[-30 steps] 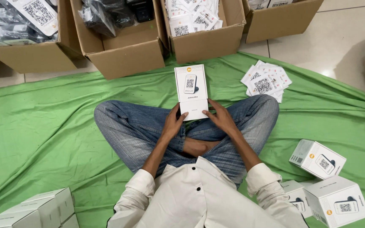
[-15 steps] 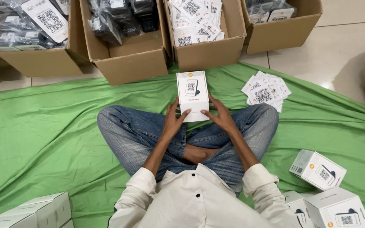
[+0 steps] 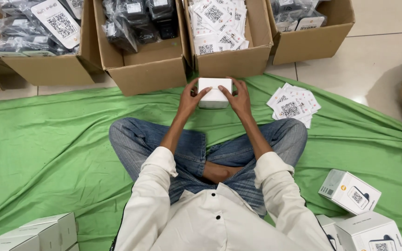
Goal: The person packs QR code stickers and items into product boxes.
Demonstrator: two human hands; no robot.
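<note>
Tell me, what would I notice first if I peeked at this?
Probably the small white box in the middle, held between the left hand and right hand above the person's crossed legs. Next, the big green cloth spread across the floor, and the row of cardboard cartons along the top.

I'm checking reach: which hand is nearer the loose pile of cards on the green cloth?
Right. The right hand grips the white box on the side facing the card pile; the left hand holds the box's far side.

Lighting: bright, even, diffuse. Glare: pale sheen on floor tiles right of the cardboard boxes. Shadows: soft, beneath boxes. Focus: sharp; slight wide-angle bending at edges.
</note>
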